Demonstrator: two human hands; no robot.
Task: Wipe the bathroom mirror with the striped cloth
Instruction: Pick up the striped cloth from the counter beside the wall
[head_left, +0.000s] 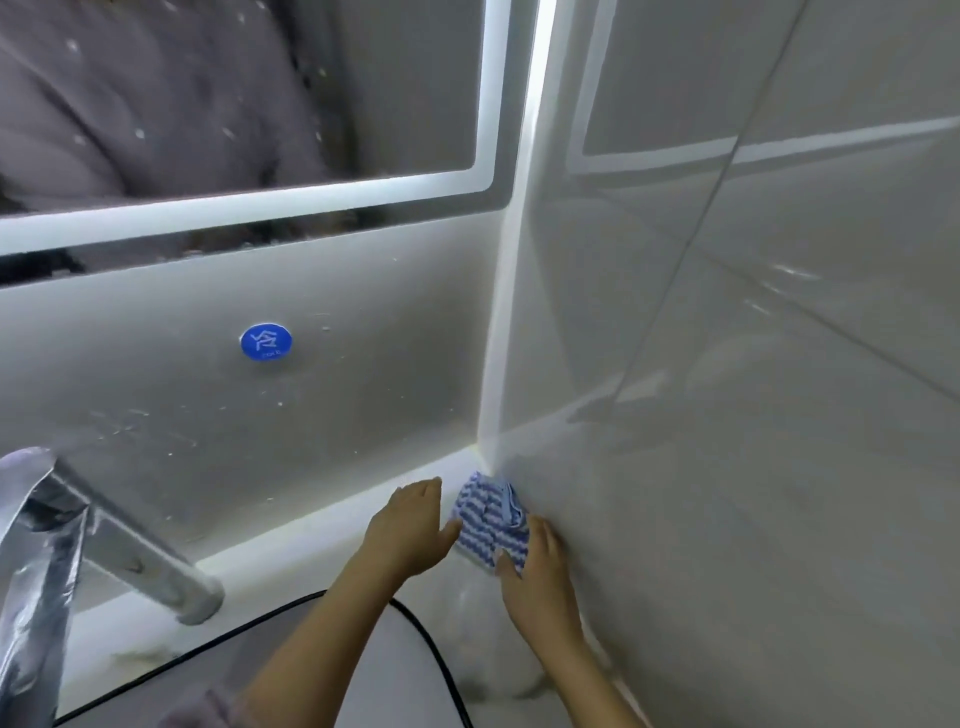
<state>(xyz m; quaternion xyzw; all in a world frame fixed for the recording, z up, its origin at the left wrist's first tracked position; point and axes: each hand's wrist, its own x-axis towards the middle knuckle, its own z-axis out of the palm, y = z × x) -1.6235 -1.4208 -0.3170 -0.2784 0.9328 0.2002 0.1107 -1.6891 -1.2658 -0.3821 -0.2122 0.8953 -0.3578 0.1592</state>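
The blue-and-white striped cloth (491, 519) lies bunched on the white counter, pushed into the corner where the back wall meets the right tiled wall. My left hand (413, 525) rests flat just left of it, fingers together, its thumb touching the cloth's left edge. My right hand (540, 566) lies on the cloth's near right corner, fingers pressed down on it. Whether either hand grips the cloth is unclear. The mirror (234, 104) hangs at the upper left with a lit white border; its glass is speckled with spots.
A chrome faucet (104, 535) juts out at the lower left. The sink basin's dark rim (431, 644) curves below my arms. A round blue sticker (266, 341) sits on the back wall under the mirror. Glossy tiles (753, 364) close off the right.
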